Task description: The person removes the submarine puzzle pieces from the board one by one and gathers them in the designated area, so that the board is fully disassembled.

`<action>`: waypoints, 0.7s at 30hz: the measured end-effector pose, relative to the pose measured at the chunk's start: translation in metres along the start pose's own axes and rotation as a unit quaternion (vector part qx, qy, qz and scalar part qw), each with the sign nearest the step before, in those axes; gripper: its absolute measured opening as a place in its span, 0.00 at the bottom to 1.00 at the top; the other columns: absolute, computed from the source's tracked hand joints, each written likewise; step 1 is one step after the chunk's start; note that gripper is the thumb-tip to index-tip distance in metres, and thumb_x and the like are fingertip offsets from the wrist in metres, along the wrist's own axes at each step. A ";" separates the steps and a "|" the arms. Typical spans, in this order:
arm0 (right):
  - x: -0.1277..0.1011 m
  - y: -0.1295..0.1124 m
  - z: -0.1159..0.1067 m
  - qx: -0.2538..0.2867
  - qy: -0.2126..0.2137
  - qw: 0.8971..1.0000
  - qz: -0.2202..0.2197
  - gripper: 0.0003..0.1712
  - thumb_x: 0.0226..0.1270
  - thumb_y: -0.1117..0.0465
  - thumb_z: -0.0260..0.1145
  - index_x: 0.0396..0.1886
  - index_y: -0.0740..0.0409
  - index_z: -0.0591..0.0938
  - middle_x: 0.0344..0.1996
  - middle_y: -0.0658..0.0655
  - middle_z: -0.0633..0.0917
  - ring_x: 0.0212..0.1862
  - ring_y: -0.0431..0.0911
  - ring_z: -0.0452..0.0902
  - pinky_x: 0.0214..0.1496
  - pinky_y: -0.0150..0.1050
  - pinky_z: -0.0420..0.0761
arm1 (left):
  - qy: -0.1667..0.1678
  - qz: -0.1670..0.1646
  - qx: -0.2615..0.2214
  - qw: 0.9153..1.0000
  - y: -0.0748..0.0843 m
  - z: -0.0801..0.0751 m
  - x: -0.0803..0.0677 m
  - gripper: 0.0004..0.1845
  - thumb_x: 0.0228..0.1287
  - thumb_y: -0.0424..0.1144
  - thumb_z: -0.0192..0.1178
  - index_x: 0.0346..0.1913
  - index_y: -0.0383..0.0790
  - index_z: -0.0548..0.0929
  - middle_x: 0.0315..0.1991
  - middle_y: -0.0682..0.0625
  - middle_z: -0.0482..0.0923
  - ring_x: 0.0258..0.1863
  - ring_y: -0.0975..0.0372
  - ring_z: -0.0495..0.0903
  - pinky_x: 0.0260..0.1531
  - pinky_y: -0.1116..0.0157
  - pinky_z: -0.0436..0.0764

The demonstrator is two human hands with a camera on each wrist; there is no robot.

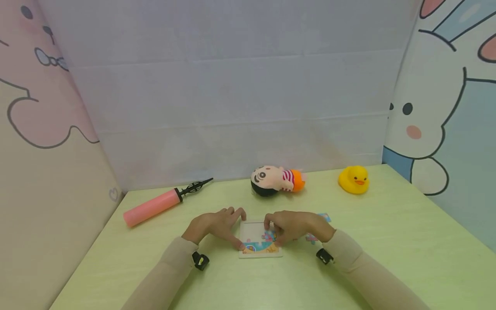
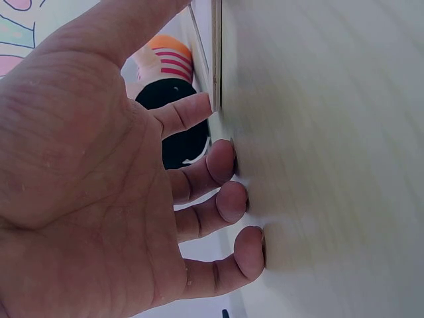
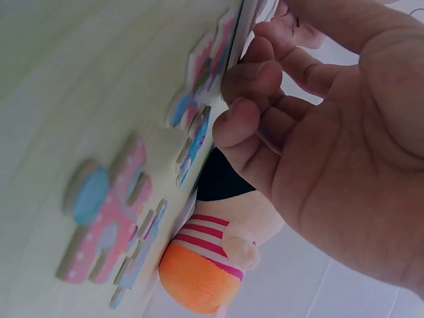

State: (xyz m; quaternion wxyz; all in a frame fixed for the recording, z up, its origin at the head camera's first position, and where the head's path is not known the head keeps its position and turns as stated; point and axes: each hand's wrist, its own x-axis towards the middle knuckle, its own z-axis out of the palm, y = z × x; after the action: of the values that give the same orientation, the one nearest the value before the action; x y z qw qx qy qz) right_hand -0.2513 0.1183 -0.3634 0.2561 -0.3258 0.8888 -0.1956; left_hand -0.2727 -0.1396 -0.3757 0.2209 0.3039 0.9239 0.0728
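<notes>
A small white puzzle board (image 1: 253,230) with colourful pieces in it lies on the pale green table (image 1: 387,258) between my two hands. My left hand (image 1: 215,226) stands arched at the board's left side. Its fingertips (image 2: 232,199) press on the table, the index finger touches the board's edge (image 2: 216,53), and the thumb rests on the near left corner. My right hand (image 1: 296,227) covers the board's right part with its fingers (image 3: 248,79) curled against the board's edge (image 3: 244,30). Loose pink and blue puzzle pieces (image 3: 106,212) lie just right of that hand.
A stuffed doll (image 1: 276,180) with a striped shirt lies behind the board. A yellow rubber duck (image 1: 353,179) sits at the back right and a pink hand pump (image 1: 155,206) at the back left. Cartoon-printed walls close in both sides.
</notes>
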 end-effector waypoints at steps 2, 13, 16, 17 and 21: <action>0.001 0.000 0.000 -0.008 0.004 1.000 -0.010 0.19 0.63 0.64 0.73 0.49 0.52 0.74 0.24 0.49 0.77 0.19 0.40 0.70 0.30 0.33 0.73 | 0.001 0.000 0.005 1.000 0.000 0.000 0.000 0.39 0.55 0.65 0.70 0.61 0.53 0.63 0.49 0.49 0.67 0.51 0.55 0.69 0.51 0.54 0.72; 0.007 0.001 0.005 -0.048 0.024 0.997 -0.060 0.10 0.64 0.65 0.69 0.41 0.54 0.76 0.23 0.45 0.73 0.27 0.36 0.67 0.34 0.32 0.69 | -0.003 0.010 -0.008 1.000 0.001 -0.005 -0.002 0.40 0.55 0.65 0.69 0.62 0.50 0.63 0.50 0.48 0.67 0.51 0.54 0.70 0.51 0.53 0.72; 0.007 0.000 0.004 -0.061 0.029 0.996 -0.055 0.11 0.63 0.64 0.70 0.40 0.54 0.76 0.27 0.46 0.73 0.30 0.38 0.67 0.36 0.33 0.70 | -0.003 0.013 -0.010 1.000 -0.001 -0.003 0.000 0.41 0.54 0.66 0.69 0.61 0.51 0.63 0.49 0.48 0.67 0.51 0.53 0.70 0.50 0.53 0.72; 0.006 0.000 0.004 -0.067 0.032 0.996 -0.053 0.11 0.63 0.63 0.71 0.40 0.53 0.76 0.28 0.47 0.73 0.31 0.38 0.67 0.38 0.33 0.70 | -0.001 0.013 -0.011 1.000 -0.003 -0.002 0.001 0.41 0.53 0.66 0.70 0.61 0.51 0.63 0.49 0.48 0.67 0.51 0.54 0.69 0.50 0.53 0.72; 0.004 -0.001 0.004 -0.090 0.039 0.994 -0.047 0.13 0.61 0.60 0.73 0.39 0.53 0.76 0.33 0.48 0.72 0.36 0.40 0.67 0.42 0.35 0.70 | 0.005 0.010 -0.009 1.000 -0.010 0.005 0.007 0.40 0.52 0.67 0.71 0.60 0.55 0.63 0.48 0.50 0.66 0.50 0.55 0.69 0.49 0.53 0.72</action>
State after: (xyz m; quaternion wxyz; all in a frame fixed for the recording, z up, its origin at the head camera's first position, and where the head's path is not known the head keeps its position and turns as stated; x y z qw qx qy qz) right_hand -0.2514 0.1143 -0.3673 0.1819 -0.3809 0.8958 -0.1392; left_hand -0.2807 -0.1433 -0.3851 0.2182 0.3107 0.9212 0.0852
